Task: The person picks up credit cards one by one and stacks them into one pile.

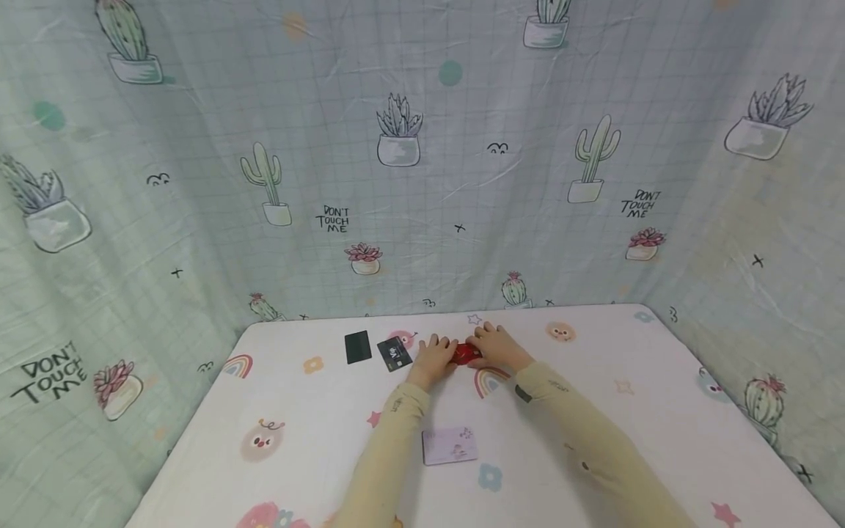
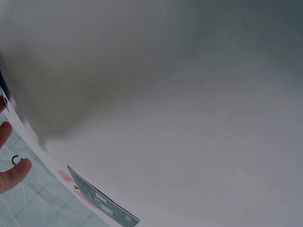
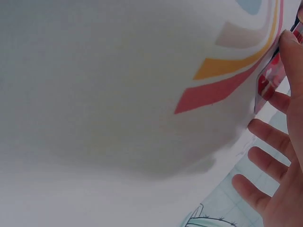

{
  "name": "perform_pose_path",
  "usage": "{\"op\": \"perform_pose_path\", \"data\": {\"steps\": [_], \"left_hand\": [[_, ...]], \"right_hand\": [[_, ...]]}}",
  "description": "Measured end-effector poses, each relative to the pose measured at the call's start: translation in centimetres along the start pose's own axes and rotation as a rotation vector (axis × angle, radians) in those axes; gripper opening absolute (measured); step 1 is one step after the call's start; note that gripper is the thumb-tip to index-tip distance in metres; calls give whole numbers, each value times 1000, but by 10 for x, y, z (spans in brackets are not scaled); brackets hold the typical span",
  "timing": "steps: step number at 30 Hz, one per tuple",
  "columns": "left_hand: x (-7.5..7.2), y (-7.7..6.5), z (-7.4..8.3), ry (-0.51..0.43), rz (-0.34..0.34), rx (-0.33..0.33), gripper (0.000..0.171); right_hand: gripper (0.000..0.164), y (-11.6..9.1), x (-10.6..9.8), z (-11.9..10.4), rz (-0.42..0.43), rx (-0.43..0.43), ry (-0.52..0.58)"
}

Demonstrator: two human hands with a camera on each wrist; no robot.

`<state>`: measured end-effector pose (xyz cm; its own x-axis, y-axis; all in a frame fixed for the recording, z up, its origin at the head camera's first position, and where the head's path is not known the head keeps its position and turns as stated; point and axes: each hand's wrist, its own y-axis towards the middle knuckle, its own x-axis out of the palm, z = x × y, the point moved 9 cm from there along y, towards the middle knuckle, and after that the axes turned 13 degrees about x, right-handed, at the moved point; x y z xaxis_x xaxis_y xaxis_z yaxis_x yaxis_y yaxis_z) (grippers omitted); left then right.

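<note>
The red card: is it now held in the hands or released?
Held: in the head view, the left hand and right hand grip opposite ends of the red card; the right wrist view also shows fingers against it.

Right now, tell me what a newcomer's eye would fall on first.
First, the red card between the left fingers and right fingers, near the far edge of the white table. Then the cactus-printed cloth hanging behind, and the pale purple card lying between the sleeves.

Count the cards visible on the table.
4: a plain dark card, a black chip card beside it, a red card between the left hand and right hand, and a lilac card closest to the camera. More could be hidden beneath these.
</note>
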<state>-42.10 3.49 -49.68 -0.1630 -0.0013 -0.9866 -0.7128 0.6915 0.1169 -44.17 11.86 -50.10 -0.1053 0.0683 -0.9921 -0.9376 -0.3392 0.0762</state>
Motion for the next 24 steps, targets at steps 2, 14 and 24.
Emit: {"op": "perform_pose_path", "data": {"steps": [2, 14, 24], "left_hand": [[3, 2, -3, -17, -1, -3, 48], [-4, -7, -2, -70, 36, 16, 42], [-1, -7, -2, -60, 51, 18, 44]], "right_hand": [[54, 0, -1, 1, -1, 8, 14], [55, -4, -1, 1, 2, 15, 16], [47, -9, -10, -5, 49, -28, 70]]}}
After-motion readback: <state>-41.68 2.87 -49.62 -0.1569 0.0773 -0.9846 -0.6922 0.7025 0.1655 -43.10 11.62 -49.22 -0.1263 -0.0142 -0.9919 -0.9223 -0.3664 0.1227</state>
